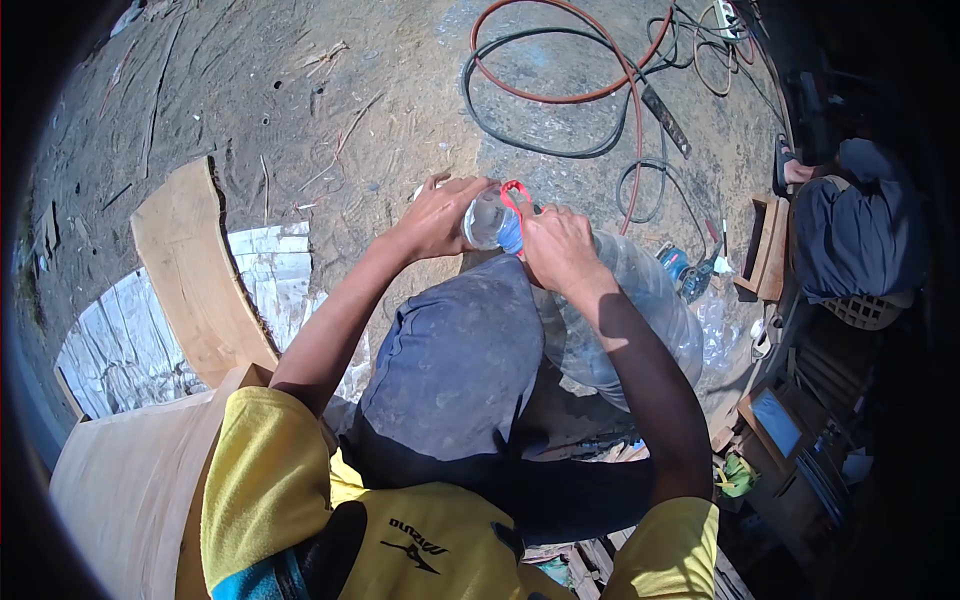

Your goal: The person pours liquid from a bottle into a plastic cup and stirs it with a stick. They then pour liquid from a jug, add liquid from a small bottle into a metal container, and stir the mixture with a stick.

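Note:
A clear plastic cup or small container [482, 220] is held in my left hand [440, 218], its fingers wrapped round the far side. My right hand [562, 245] is closed at the neck of a large clear plastic bottle [640, 310], beside a red loop [515, 196] and a blue piece [510, 236] at the neck. The small container touches or nearly touches the blue piece. Below both hands is my knee in dark trousers [455, 350], with the big bottle lying to its right.
Coiled red and dark hoses [560, 98] lie ahead on the ground. A curved wooden board [195, 270] rests on white sheeting [275, 265] at left. A blue power tool [680, 268], a wooden frame [765, 250] and another person's dark-clothed leg [855, 240] are at right.

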`<state>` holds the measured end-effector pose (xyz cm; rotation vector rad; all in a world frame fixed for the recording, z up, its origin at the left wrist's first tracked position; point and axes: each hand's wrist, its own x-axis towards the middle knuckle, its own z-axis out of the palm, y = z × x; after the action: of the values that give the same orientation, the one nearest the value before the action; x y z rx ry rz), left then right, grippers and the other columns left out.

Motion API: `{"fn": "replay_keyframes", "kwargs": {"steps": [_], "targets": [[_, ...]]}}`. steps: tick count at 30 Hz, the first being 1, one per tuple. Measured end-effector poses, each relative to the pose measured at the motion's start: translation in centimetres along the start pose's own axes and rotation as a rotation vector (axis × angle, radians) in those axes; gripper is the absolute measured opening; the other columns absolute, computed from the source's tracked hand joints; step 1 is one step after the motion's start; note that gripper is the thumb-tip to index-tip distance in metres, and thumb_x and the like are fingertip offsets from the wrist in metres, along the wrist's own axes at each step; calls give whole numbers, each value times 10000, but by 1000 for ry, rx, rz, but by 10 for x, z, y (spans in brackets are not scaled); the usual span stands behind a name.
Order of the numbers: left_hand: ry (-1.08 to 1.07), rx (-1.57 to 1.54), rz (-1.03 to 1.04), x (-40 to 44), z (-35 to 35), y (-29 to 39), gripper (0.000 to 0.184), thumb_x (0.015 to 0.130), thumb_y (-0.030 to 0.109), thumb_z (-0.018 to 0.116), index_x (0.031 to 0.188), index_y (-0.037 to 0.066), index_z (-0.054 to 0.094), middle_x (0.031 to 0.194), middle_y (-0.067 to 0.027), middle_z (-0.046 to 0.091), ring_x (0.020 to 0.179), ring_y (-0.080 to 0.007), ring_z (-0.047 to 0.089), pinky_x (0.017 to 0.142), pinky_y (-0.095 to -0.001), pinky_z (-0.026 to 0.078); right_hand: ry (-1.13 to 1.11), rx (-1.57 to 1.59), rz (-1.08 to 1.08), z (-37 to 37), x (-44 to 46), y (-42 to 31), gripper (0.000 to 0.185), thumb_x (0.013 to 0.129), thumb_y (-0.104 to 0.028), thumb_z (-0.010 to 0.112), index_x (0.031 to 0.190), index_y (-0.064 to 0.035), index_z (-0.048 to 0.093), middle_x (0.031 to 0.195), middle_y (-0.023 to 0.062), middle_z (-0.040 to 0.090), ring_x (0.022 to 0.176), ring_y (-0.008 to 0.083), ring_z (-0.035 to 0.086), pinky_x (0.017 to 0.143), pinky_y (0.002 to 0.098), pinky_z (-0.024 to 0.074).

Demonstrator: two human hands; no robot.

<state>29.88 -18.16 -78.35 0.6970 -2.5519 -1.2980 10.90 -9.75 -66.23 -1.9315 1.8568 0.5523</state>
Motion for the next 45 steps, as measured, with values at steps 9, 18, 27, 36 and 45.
{"fn": "replay_keyframes", "kwargs": {"steps": [9, 18, 27, 36, 45], "targets": [[36, 18, 16, -1, 3, -3, 919, 709, 329, 923, 1479, 77, 490, 1416, -166, 623, 1354, -338, 581, 1191, -584, 361, 14, -32, 3, 4, 2, -1, 278, 925, -152, 631, 1146, 14, 656, 1032, 254, 748, 1003, 397, 739, 846, 486, 593], [31, 19, 19, 1, 3, -4, 921, 705, 323, 919, 1484, 73, 497, 1413, -157, 619, 1365, -332, 570, 1194, -578, 359, -33, -3, 14, 0, 6, -2, 334, 927, -203, 671, 1187, 7, 652, 1074, 257, 749, 1046, 395, 735, 880, 478, 593], [28, -14, 17, 1, -4, 4, 910, 695, 305, 925, 1473, 89, 506, 1422, -138, 631, 1356, -324, 585, 1181, -571, 371, -26, -16, 9, -1, 2, -1, 361, 912, -215, 691, 1187, 14, 644, 1046, 250, 742, 1033, 394, 734, 877, 472, 596], [24, -15, 17, 2, -4, 3, 893, 697, 296, 921, 1460, 83, 509, 1387, -143, 647, 1332, -331, 602, 1172, -568, 386, -9, -29, 17, 6, 4, -1, 370, 900, -212, 713, 1176, 25, 641, 1034, 248, 744, 1018, 399, 738, 863, 475, 601], [34, 0, 27, 3, 1, -2, 887, 698, 299, 916, 1455, 72, 512, 1395, -153, 633, 1333, -340, 597, 1177, -565, 386, -43, -15, 18, -3, 5, -2, 446, 872, -256, 775, 1187, 31, 643, 1028, 245, 752, 1011, 395, 745, 870, 467, 601]]}}
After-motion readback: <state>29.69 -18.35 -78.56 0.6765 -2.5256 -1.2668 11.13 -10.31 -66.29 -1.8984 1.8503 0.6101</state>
